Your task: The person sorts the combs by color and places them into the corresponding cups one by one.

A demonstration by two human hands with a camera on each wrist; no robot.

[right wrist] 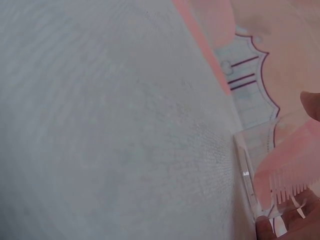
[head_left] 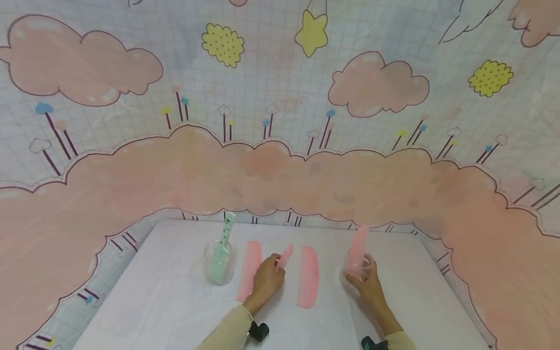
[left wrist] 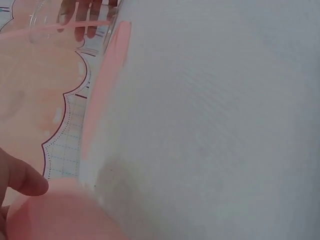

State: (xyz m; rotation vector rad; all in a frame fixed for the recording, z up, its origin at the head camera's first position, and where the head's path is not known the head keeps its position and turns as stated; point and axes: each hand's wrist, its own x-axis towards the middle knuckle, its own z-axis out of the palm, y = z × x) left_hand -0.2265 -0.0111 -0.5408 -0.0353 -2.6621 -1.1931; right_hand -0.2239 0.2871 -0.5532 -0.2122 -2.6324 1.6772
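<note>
My left hand (head_left: 268, 279) pinches a pink comb (head_left: 286, 256), which is tilted up and to the right. In the left wrist view the thumb (left wrist: 25, 177) rests on pink plastic near the bottom corner. On the table, one pink comb (head_left: 251, 262) lies partly behind the left hand, and another pink comb (head_left: 308, 277) lies between the two hands. My right hand (head_left: 369, 282) grips a clear plastic cup (head_left: 368, 260). Inside that cup a pink comb (head_left: 358, 245) stands upright; its teeth show through the wall in the right wrist view.
At the left of the white table (head_left: 144, 287) stands a second clear cup (head_left: 207, 262). It holds a mint-green, flat piece (head_left: 218, 267) with a dark-spotted upper part. Behind the table hangs a patterned cloth (head_left: 280, 180) with clouds and stars.
</note>
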